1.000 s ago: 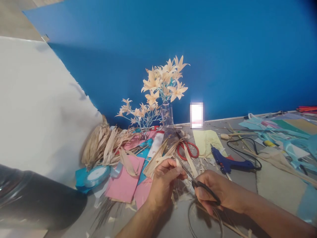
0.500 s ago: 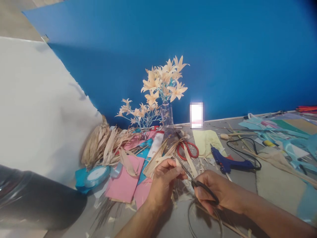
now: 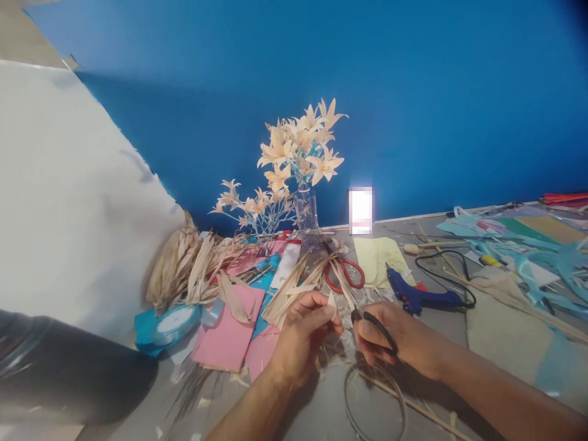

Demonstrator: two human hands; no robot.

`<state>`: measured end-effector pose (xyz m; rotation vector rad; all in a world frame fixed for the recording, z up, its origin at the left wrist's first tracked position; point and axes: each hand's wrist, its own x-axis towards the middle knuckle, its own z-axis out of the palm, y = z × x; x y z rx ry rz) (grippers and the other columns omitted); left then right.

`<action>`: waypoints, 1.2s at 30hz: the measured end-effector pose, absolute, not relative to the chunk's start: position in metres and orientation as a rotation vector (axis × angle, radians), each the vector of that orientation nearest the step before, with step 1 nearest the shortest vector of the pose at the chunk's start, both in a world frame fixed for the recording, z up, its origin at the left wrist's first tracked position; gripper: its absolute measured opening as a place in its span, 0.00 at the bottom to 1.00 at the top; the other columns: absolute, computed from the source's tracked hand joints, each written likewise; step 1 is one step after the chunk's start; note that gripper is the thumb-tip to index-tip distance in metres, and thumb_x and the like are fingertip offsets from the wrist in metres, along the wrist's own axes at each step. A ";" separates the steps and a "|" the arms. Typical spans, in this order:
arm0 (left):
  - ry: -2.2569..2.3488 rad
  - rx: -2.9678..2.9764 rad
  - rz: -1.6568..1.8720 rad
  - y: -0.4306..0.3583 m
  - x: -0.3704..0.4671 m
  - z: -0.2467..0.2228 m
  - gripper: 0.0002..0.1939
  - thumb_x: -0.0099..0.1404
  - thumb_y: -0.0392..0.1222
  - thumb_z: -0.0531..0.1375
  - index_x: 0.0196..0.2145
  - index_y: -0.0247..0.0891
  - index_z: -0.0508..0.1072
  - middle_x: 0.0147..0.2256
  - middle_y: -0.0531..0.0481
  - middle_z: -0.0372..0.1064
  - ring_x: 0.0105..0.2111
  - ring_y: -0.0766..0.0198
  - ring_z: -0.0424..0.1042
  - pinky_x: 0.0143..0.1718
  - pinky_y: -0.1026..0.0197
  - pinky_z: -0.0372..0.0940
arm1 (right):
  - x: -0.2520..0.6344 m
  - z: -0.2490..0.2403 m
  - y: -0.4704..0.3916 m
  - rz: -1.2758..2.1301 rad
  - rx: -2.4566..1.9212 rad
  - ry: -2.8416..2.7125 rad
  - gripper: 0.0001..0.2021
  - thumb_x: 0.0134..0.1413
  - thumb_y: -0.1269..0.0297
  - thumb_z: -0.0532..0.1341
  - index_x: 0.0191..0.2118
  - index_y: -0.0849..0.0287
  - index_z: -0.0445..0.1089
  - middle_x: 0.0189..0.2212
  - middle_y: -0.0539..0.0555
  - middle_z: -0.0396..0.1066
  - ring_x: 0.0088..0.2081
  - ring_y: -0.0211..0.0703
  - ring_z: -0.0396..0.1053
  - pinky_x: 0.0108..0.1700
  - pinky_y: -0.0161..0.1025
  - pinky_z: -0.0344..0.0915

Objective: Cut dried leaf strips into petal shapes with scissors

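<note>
My left hand [image 3: 305,331] pinches a small pointed piece of pale dried husk [image 3: 331,300] between thumb and fingers. In my right hand [image 3: 386,327] are black-handled scissors [image 3: 382,331], its fingers wrapped around the handle loops; the blades are hard to make out from here. Both hands are close together, low over the table. Just beyond them lie red-handled scissors [image 3: 344,275] and loose dried husk strips [image 3: 291,291]. A wire ring [image 3: 348,398] rests on the table below my right hand.
A clear vase [image 3: 306,217] of husk flowers [image 3: 301,144] stands at the back. A blue glue gun [image 3: 420,295] lies to the right, its black cord looping behind. Left are a husk bundle [image 3: 172,263], pink sheets [image 3: 229,334], a ribbon spool [image 3: 177,324] and a dark cylinder [image 3: 78,367].
The scissors have drawn back from the husk piece and turned, with their blades no longer plainly visible. My left hand keeps its pinch. The whole view has shifted slightly.
</note>
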<state>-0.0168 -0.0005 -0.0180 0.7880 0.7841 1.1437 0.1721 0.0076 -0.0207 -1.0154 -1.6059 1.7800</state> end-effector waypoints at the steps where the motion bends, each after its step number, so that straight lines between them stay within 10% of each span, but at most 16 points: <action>1: 0.792 0.786 1.130 0.000 -0.017 -0.019 0.07 0.56 0.39 0.67 0.26 0.36 0.72 0.24 0.51 0.71 0.24 0.66 0.69 0.31 0.63 0.62 | 0.171 -0.019 0.008 1.730 -1.067 -1.552 0.23 0.47 0.43 0.66 0.24 0.62 0.69 0.20 0.51 0.69 0.19 0.32 0.55 0.22 0.32 0.50; 10: 0.835 0.793 0.976 -0.003 -0.010 -0.026 0.10 0.52 0.40 0.71 0.27 0.35 0.74 0.24 0.52 0.69 0.23 0.69 0.66 0.29 0.66 0.60 | 0.168 -0.012 0.009 1.641 -1.122 -1.218 0.17 0.37 0.64 0.70 0.36 0.60 0.70 0.28 0.48 0.70 0.29 0.38 0.66 0.31 0.34 0.61; 36: 0.870 0.908 0.881 -0.004 -0.008 -0.029 0.11 0.52 0.43 0.71 0.27 0.35 0.74 0.22 0.51 0.68 0.23 0.67 0.64 0.30 0.63 0.58 | 0.168 -0.017 0.008 1.635 -1.163 -1.151 0.16 0.35 0.63 0.71 0.31 0.59 0.67 0.20 0.43 0.63 0.22 0.33 0.57 0.24 0.33 0.51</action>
